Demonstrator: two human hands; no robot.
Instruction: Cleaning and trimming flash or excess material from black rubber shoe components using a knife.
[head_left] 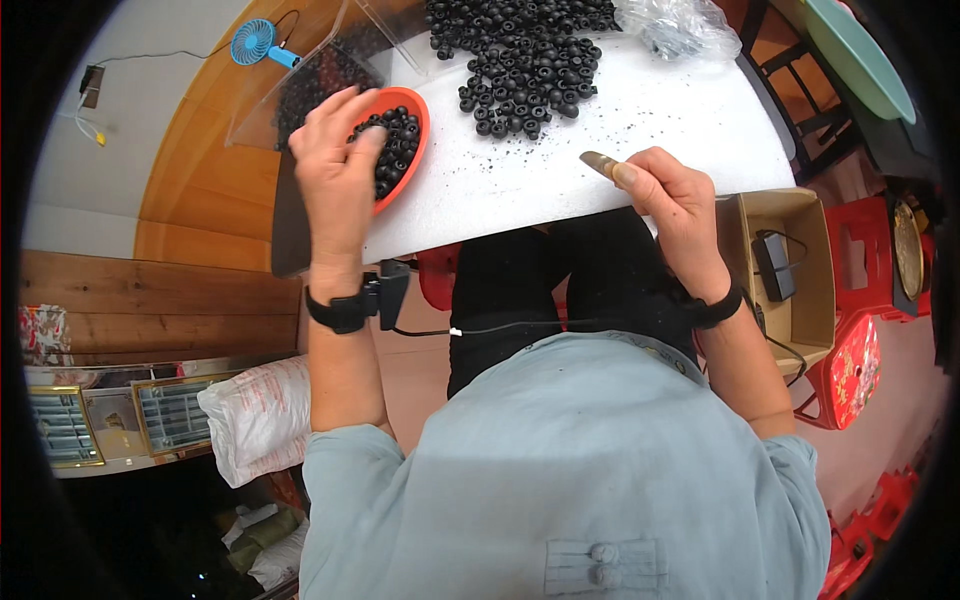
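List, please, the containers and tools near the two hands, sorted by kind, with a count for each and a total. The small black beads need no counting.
Orange bowl with black beads, under the left hand: 1
Clear plastic box of dark beads: 1
Small blade tool held in the right hand: 1
Blue handheld fan: 1
Cardboard box: 1
Total: 5

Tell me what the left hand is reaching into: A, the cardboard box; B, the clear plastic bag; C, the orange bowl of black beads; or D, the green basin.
C: the left hand lies over the rim of the orange bowl, fingers in the black beads, while the right hand holds a small tool at the edge of the white board.
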